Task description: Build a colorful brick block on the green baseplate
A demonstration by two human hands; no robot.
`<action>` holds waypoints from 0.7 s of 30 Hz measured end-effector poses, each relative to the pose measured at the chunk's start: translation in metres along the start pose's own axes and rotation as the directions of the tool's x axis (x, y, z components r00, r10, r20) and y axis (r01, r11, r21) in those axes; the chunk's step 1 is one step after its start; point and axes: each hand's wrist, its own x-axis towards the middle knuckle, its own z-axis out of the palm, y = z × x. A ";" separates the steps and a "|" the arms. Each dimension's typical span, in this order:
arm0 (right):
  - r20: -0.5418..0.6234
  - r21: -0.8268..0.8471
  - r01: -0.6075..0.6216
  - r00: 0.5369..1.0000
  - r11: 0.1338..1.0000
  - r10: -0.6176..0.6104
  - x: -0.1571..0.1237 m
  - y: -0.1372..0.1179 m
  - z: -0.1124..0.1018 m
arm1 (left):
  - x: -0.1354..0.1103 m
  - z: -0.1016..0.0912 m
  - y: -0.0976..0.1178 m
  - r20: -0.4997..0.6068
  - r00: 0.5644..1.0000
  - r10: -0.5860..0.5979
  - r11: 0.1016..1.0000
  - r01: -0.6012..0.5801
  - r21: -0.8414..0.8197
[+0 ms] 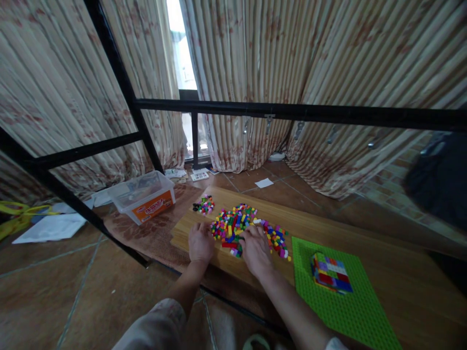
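A heap of small bricks in many colours (239,221) lies on a wooden board (189,224) on the floor. My left hand (200,241) rests at the heap's left edge, palm down with the fingers curled toward the bricks. My right hand (256,250) lies over the heap's near edge, fingers bent into the bricks; what they grip, if anything, is hidden. A smaller cluster of bricks (205,205) sits apart at the board's far left. A green baseplate (350,311) to the right carries a block built of coloured bricks (331,273).
A clear plastic box with an orange label (144,197) stands on a brown mat to the left. Black metal frame bars (292,113) cross overhead and slant down at the left. Striped curtains hang behind. Papers lie on the tiled floor.
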 end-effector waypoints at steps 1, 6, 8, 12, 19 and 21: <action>-0.005 0.007 0.000 1.000 1.000 0.000 -0.001 0.000 -0.003 | 0.000 0.000 0.000 0.000 1.000 0.000 1.000 0.000 0.000; -0.020 0.216 -0.095 0.995 0.972 0.101 -0.009 0.004 -0.037 | 0.000 -0.001 0.000 -0.001 1.000 0.005 1.000 -0.005 -0.003; -0.025 0.348 -0.153 0.985 0.925 0.172 -0.015 0.015 -0.058 | 0.001 -0.001 -0.001 0.000 1.000 0.009 1.000 -0.009 0.000; -0.070 0.608 -0.237 0.935 0.758 0.348 -0.034 0.059 -0.103 | 0.003 -0.001 -0.004 -0.002 1.000 0.031 0.999 -0.031 0.012; -0.181 0.870 -0.255 0.631 0.422 0.754 -0.074 0.155 -0.150 | 0.007 -0.003 -0.005 0.009 0.999 0.034 0.996 -0.034 0.081; -0.172 0.900 -0.226 0.601 0.372 0.780 -0.084 0.171 -0.148 | 0.008 -0.005 -0.004 0.015 0.999 0.042 0.994 -0.043 0.098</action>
